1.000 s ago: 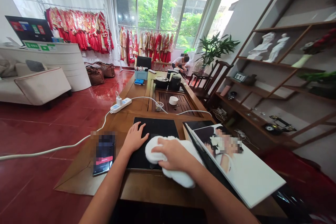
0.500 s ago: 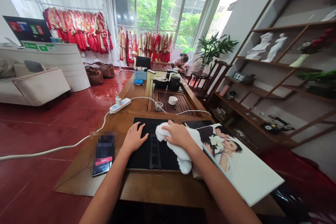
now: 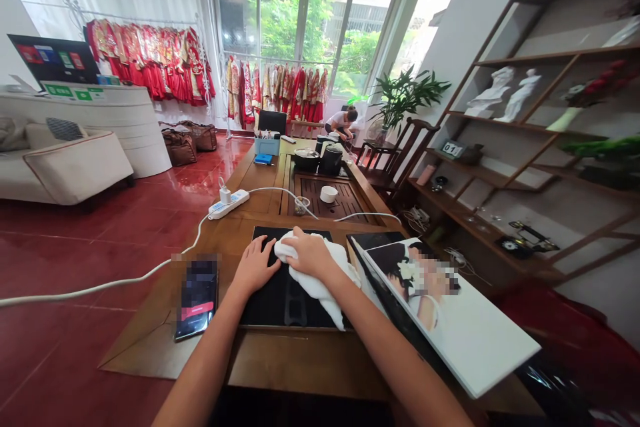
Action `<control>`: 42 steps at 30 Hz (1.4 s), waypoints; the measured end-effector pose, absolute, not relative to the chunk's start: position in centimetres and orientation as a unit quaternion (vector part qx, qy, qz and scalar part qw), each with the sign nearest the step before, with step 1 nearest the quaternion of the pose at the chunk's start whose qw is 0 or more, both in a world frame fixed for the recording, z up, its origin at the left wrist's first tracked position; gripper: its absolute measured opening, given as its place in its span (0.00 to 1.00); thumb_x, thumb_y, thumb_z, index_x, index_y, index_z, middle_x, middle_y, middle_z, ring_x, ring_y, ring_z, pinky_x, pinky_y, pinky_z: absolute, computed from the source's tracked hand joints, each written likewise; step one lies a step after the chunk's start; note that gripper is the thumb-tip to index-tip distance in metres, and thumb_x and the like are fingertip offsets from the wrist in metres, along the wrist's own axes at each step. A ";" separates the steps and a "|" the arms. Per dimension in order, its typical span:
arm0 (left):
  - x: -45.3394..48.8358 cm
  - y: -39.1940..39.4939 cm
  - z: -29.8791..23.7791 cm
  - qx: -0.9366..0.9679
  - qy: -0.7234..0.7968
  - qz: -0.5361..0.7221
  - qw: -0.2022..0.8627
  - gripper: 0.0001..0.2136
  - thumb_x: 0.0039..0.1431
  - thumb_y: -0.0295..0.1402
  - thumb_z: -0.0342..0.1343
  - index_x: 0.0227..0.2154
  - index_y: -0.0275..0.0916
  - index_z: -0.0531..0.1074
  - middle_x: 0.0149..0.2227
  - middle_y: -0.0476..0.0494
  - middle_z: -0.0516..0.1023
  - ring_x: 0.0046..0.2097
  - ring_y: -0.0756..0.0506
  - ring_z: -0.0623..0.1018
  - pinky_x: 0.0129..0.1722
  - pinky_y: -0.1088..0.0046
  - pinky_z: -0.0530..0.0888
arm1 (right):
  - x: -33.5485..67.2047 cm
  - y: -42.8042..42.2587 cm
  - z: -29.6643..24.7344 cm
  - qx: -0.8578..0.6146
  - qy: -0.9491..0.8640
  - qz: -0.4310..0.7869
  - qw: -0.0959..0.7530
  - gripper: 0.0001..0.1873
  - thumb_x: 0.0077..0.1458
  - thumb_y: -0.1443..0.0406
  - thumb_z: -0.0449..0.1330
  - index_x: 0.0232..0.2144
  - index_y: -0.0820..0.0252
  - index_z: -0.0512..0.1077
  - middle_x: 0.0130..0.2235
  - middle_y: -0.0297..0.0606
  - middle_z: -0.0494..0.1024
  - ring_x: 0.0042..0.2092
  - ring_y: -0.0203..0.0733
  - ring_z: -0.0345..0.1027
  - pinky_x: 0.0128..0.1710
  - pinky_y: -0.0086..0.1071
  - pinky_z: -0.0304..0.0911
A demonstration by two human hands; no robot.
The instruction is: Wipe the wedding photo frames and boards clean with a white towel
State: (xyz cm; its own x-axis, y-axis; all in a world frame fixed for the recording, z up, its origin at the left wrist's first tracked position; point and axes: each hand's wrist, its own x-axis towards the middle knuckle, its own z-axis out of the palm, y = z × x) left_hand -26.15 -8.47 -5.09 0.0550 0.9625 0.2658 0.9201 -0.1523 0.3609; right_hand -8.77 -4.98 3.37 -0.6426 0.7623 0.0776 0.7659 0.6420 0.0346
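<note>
A flat black board (image 3: 267,307), perhaps the back of a picture frame, lies on the wooden table (image 3: 280,357) before me. On its left side my left hand (image 3: 256,267) rests flat with fingers spread. My right hand (image 3: 311,255) grips a white cloth (image 3: 320,290) and presses it on the board's upper middle, close to my left fingertips. The cloth's loose end trails toward the board's near right edge. Just right of the board, a white photo panel (image 3: 480,327) showing a couple lies at a slant on other dark panels.
A phone (image 3: 197,300) lies left of the board. Farther off stand a white power strip (image 3: 229,204) with cables, a tea tray (image 3: 350,203), a white cup (image 3: 329,194) and a dark kettle (image 3: 331,159). A person (image 3: 343,123) sits beyond the table.
My right hand has slid the cloth leftward across the board, nearer my left hand, which stays in place.
</note>
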 end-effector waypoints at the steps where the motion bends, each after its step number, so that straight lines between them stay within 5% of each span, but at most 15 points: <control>1: -26.2 -8.5 -5.1 0.724 0.649 0.227 0.045 0.24 0.61 0.45 0.46 0.59 0.43 0.59 0.61 0.39 0.59 0.63 0.41 0.59 0.60 0.60 0.58 | -8.6 -4.6 3.4 -0.434 -0.900 -0.040 0.022 0.21 0.56 0.55 0.54 0.52 0.44 0.67 0.52 0.39 0.65 0.44 0.43 0.69 0.42 0.33 0.59; 11: -26.1 -8.3 -5.2 0.720 0.655 0.226 0.038 0.25 0.61 0.47 0.45 0.58 0.43 0.59 0.61 0.39 0.59 0.63 0.40 0.59 0.60 0.59 0.57 | -6.9 0.0 3.6 -0.542 -0.836 -0.083 0.018 0.20 0.59 0.60 0.51 0.53 0.52 0.67 0.51 0.46 0.65 0.45 0.47 0.68 0.40 0.35 0.60; 20: -26.2 -8.3 -5.2 0.723 0.651 0.230 0.040 0.24 0.61 0.46 0.46 0.58 0.43 0.59 0.61 0.39 0.59 0.63 0.40 0.59 0.60 0.59 0.58 | -8.8 -2.9 3.6 -0.387 -0.921 -0.051 -0.002 0.18 0.54 0.57 0.55 0.47 0.45 0.70 0.49 0.36 0.68 0.43 0.44 0.69 0.43 0.34 0.59; 42: -26.0 -8.5 -4.8 0.715 0.659 0.229 0.036 0.25 0.61 0.46 0.46 0.58 0.41 0.60 0.61 0.39 0.60 0.62 0.40 0.60 0.60 0.60 0.58 | -2.9 -12.8 4.2 -0.343 -0.939 0.007 -0.021 0.19 0.50 0.62 0.58 0.46 0.51 0.69 0.44 0.40 0.68 0.39 0.42 0.63 0.35 0.33 0.51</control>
State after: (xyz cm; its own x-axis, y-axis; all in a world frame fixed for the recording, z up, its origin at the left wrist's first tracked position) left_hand -25.97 -8.54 -4.82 0.0253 0.9596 0.2802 0.9266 -0.1277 0.3537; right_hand -2.90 -12.84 4.18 -0.7644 0.6431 -0.0452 0.6437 0.7653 0.0014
